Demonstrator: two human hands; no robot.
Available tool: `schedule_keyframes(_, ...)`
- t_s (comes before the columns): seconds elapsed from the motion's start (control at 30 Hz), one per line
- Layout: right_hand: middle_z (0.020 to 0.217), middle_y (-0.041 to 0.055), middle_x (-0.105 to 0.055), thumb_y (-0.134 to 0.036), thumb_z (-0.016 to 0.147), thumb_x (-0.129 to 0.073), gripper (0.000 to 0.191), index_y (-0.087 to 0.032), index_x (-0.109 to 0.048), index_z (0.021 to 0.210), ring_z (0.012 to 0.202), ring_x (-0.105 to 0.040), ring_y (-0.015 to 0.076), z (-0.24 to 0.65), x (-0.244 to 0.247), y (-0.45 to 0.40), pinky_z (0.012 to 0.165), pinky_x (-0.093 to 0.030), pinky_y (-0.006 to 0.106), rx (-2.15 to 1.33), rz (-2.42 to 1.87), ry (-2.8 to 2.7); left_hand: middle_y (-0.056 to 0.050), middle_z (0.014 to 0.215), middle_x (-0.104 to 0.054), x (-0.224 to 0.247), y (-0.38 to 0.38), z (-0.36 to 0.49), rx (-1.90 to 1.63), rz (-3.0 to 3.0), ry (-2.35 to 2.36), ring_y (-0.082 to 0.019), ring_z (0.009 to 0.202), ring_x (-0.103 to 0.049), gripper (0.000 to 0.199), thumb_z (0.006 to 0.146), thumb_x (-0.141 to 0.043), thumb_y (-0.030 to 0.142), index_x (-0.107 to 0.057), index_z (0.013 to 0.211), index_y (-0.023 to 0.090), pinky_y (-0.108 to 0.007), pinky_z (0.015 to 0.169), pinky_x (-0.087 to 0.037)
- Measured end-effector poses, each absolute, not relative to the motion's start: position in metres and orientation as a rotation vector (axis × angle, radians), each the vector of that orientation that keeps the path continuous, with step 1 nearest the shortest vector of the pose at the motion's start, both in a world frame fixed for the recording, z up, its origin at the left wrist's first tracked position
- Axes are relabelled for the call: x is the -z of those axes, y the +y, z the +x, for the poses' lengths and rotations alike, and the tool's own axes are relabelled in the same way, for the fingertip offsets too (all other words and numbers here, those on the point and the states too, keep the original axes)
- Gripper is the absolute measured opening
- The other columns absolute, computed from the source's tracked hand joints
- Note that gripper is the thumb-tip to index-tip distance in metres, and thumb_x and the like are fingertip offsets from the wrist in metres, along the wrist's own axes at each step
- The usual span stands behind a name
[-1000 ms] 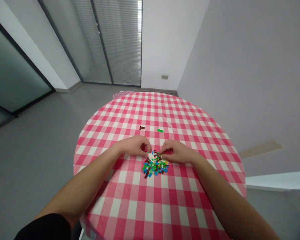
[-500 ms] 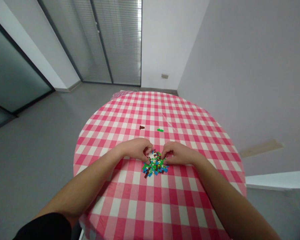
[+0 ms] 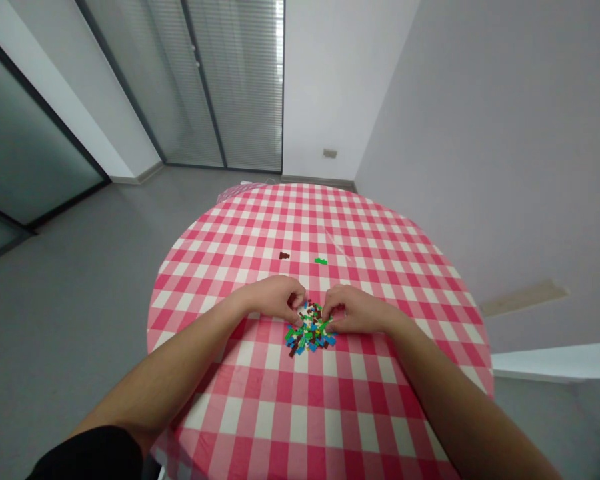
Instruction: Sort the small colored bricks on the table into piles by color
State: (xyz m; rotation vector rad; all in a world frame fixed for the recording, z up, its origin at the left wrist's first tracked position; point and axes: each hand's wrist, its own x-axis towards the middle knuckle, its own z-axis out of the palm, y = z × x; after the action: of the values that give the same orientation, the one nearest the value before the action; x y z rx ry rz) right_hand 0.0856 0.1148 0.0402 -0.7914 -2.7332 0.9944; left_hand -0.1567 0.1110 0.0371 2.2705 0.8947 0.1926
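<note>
Loose pile of small pieces [image 3: 310,339], in green, blue, brown, white and some yellow; single shapes too small to make out. Placed midway between the left and right edges of the table, closer to its near edge than to its far one. Left and right margins of the pile partly hidden under fingers.

Left hand [image 3: 276,295], at the pile's left margin: thumb and forefinger curved, narrow gap, tips among the pieces; whether a piece is pinched cannot be told. Against one second ago, set slightly nearer the pile's middle, thumb lower.

Right hand [image 3: 357,309], at the pile's right margin: fingers bent, tips over the pieces, a green bit close by; whether it is gripped cannot be told. Also lower than one second ago. Against half a second ago, both hands nearly unchanged. Bulk of the pile lies between the two grips and towards the near edge.

Brown piece [image 3: 284,256] and green piece [image 3: 321,261], stepped outlines, apart from each other, beyond the hands towards the far edge; both unmoved.

Round table [image 3: 375,427], red-and-white checked cover; near edge cut off below.

Black sleeve [image 3: 93,457], left arm; cropped.
</note>
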Motion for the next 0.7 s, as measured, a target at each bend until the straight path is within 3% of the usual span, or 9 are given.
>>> schedule_keyframes(0.2,0.075,0.0038,-0.070,-0.030,0.080,-0.068,0.014,-0.018,-0.073,0.083,0.067,-0.062,0.0157,0.087,-0.033,0.119,0.060,-0.046,0.026,-1.202,-1.023,-2.432,0.001,0.068,-0.061,-0.033,0.111,-0.158,-0.263,2.103,0.905,-0.012,0.060,-0.051,0.019,0.074,-0.072,0.033,-0.062,0.073,0.017,-0.025,0.055,-0.034)
schedule_keyframes(0.43,0.091,0.0057,-0.075,-0.028,0.086,-0.060,0.018,-0.020,-0.075,0.094,0.080,-0.068,0.0194,0.079,-0.018,0.125,0.071,-0.049,0.030,-0.970,-1.169,-2.206,-0.005,0.074,-0.068,-0.025,0.115,-0.151,-0.534,1.901,0.995,-0.013,0.064,-0.059,0.016,0.081,-0.062,0.027,-0.072,0.086,0.015,-0.025,0.061,-0.044)
schedule_keyframes(0.7,0.089,0.0066,-0.075,-0.027,0.086,-0.062,0.016,-0.020,-0.075,0.092,0.076,-0.066,0.0188,0.072,-0.016,0.122,0.068,-0.048,0.030,-0.776,-1.194,-2.221,-0.004,0.068,-0.067,-0.023,0.117,-0.149,-0.577,1.957,1.065,-0.014,0.065,-0.058,0.024,0.086,-0.057,0.032,-0.073,0.079,0.016,-0.025,0.062,-0.043)
